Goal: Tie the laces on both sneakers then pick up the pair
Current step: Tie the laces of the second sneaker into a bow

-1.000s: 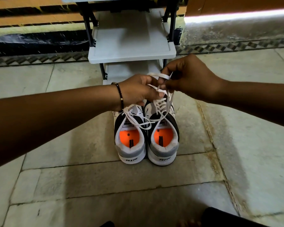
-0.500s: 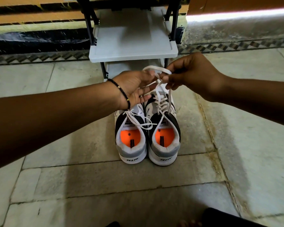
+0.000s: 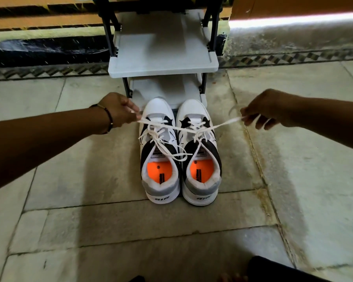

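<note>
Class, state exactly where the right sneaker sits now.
In the head view, the right sneaker stands on the stone floor, centre frame, touching the left sneaker, toe at the grey rack.

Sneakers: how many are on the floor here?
2. The left sneaker and the right sneaker stand side by side on the stone floor, heels toward the camera, toes at the grey shoe rack. None show on its shelves, though the rack's top is cut off.
</note>
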Motion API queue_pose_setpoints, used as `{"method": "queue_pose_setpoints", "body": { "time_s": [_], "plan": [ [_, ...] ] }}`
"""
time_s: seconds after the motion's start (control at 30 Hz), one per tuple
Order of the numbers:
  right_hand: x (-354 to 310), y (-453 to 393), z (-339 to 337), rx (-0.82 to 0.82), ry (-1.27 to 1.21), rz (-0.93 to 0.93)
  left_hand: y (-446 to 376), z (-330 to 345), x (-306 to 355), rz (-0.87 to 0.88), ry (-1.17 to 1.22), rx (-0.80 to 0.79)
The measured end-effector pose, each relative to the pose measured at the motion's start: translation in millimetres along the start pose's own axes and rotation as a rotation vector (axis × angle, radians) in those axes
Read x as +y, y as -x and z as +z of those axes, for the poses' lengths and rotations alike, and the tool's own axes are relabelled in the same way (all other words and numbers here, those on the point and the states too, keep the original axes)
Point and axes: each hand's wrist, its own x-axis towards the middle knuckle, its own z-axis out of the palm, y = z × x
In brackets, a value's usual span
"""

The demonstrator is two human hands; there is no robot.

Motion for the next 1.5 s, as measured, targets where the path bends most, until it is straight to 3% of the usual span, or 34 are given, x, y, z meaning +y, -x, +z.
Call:
{"method": "queue_pose_setpoints", "body": {
  "time_s": [0.07, 0.13, 0.27, 0.4, 0.47, 0.67, 0.87, 1.03, 1.27, 1.5],
  "plan": [
    [12, -5, 6, -0.008, 0.045, 0.05, -3, 1, -7, -0.092, -0.08, -0.027],
    [17, -8, 15, 0.039, 0.094, 0.008, -2, 9, -9, -0.032, -0.232, 0.015],
    [3, -4, 30, 0.205, 0.307, -0.404, 14, 30, 12, 0.39, -0.405, -0.046],
    [-10, 11, 58, -0.062, 0.45, -0.551, 33, 64, 37, 0.635, -0.476, -0.259],
    [-11, 11, 69, -0.087, 0.51, -0.587, 35, 78, 39, 0.696, -0.549, -0.288],
    [-11, 9, 71, -0.022, 0.465, -0.644, 31, 83, 38, 0.779, -0.521, -0.186],
    [-8, 17, 64, 0.027, 0.553, -0.837, 25, 69, 45, 0.857, -0.83, -0.095],
    [3, 16, 62, 0.006, 0.686, -0.939, 26, 64, 39, 0.855, -1.006, -0.154],
    [6, 10, 65, -0.011, 0.671, -0.934, 28, 57, 39, 0.862, -1.015, -0.157],
    [-2, 12, 54, 0.028, 0.805, -1.047, 28, 52, 47, 0.827, -1.071, -0.165]
  ]
}}
